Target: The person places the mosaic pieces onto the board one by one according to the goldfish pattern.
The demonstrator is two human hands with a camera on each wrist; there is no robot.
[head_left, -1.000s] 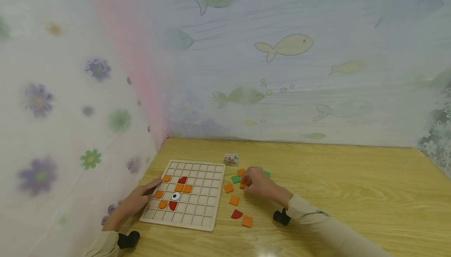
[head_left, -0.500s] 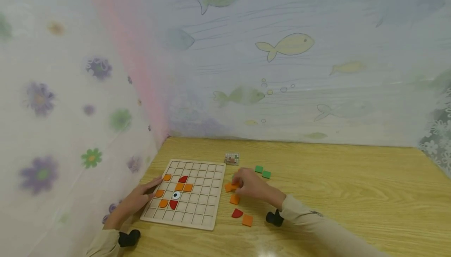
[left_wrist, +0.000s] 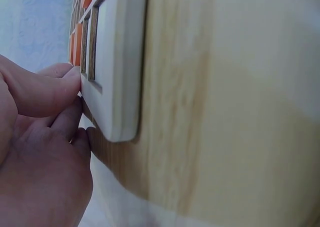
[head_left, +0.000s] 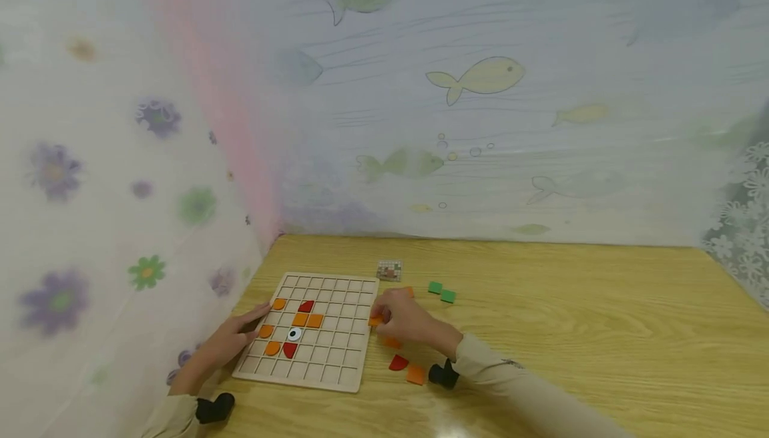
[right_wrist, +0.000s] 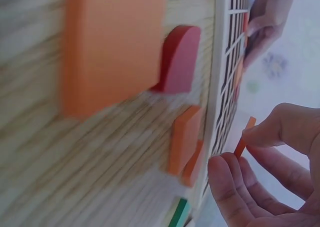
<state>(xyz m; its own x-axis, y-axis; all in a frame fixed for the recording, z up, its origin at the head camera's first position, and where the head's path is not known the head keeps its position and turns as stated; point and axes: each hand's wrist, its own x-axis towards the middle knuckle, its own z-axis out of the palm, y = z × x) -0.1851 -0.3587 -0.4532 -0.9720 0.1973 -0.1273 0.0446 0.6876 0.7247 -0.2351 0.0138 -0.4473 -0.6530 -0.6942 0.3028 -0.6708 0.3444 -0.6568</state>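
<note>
A pale wooden grid board (head_left: 328, 358) lies at the table's left. On it are orange half-round pieces, two orange squares (head_left: 308, 320), red quarter-rounds (head_left: 290, 350) and a round eye piece (head_left: 294, 334). My left hand (head_left: 225, 346) rests against the board's left edge, its thumb (left_wrist: 50, 92) touching the rim and fingers stretched along the side. My right hand (head_left: 410, 321) pinches an orange square tile (right_wrist: 245, 136) between thumb and fingers, held at the board's right edge. That hand partly hides loose orange tiles beneath it.
Right of the board lie a loose red quarter-round (head_left: 398, 362), an orange square (head_left: 416, 375) and two green squares (head_left: 435, 287). A small printed pattern card (head_left: 389, 270) is behind the board's far right corner. Patterned fabric walls (head_left: 480, 157) border the table.
My right hand has moved left from the loose tiles to the board's edge, carrying an orange tile. The two green squares have come into full view. My left hand keeps its place.
</note>
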